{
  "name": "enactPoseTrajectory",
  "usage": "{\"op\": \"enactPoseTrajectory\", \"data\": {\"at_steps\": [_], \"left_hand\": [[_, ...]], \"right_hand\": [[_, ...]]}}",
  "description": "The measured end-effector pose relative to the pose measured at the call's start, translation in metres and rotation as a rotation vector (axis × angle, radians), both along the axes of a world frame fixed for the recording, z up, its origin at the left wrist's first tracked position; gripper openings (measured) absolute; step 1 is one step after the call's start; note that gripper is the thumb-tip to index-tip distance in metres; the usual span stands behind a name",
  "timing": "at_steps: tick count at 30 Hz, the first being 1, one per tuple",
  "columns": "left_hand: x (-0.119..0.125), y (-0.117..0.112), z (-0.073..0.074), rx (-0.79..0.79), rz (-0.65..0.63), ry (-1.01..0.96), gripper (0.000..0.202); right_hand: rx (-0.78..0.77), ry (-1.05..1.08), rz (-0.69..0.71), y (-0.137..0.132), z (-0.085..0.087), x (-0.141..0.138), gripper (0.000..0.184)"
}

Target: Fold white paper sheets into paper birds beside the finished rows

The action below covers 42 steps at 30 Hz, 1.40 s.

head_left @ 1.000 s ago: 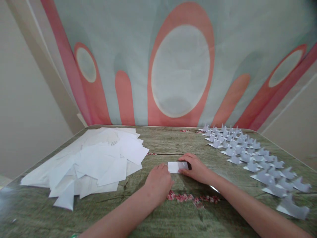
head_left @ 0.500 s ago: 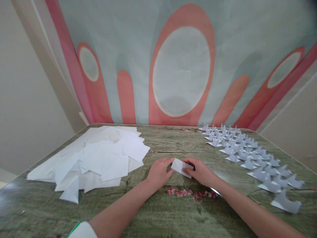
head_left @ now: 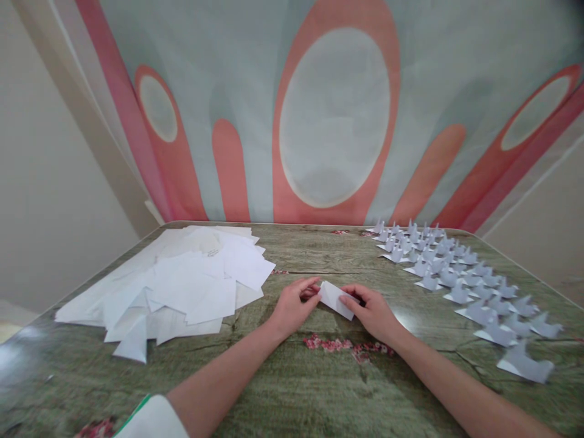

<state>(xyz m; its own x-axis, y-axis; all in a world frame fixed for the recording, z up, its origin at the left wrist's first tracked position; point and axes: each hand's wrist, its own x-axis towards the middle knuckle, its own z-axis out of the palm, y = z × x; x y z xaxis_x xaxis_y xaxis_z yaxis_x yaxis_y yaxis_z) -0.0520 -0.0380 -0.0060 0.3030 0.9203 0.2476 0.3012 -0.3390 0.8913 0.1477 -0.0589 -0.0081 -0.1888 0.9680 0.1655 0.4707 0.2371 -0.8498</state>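
Observation:
A small folded piece of white paper (head_left: 335,302) is held between my two hands, tilted down to the right, just over the wood-patterned table. My left hand (head_left: 296,304) pinches its left end between thumb and fingers. At the other end, my right hand (head_left: 368,311) grips the paper with the thumb on its near face; the fingers behind are partly hidden. To the right stand several folded white paper birds (head_left: 495,331) in slanting rows.
A wide heap of loose white paper sheets (head_left: 196,286) covers the table's left side, with a folded paper triangle (head_left: 133,342) at its near edge. Behind the table (head_left: 310,389) hangs a printed backdrop (head_left: 335,121) with pink shapes.
My right thumb has moved onto the middle of the paper's right part, and the left fingers have shifted a little at its left end. The view has tilted slightly downward.

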Motion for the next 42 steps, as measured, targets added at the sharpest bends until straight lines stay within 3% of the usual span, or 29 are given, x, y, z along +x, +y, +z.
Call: {"op": "enactPoseTrajectory", "data": {"at_steps": [12,25,28,34,42], "left_hand": [[0.003,0.005,-0.006,-0.081,0.035,-0.205,0.041],[0.004,0.003,-0.006,-0.11,0.032,-0.266,0.033],[0.005,0.002,-0.006,-0.118,0.014,-0.267,0.034],[0.007,-0.003,-0.005,-0.116,-0.09,-0.256,0.053],[0.005,-0.011,0.006,0.012,-0.128,-0.091,0.048]], "right_hand": [[-0.018,0.025,0.012,-0.001,-0.002,0.001,0.026],[-0.049,0.055,0.021,-0.001,-0.001,0.0,0.025],[-0.06,0.077,0.014,0.0,-0.002,0.002,0.027],[-0.082,0.148,-0.042,0.003,-0.004,0.003,0.033],[-0.095,0.256,-0.107,0.0,-0.002,0.002,0.032]]}}
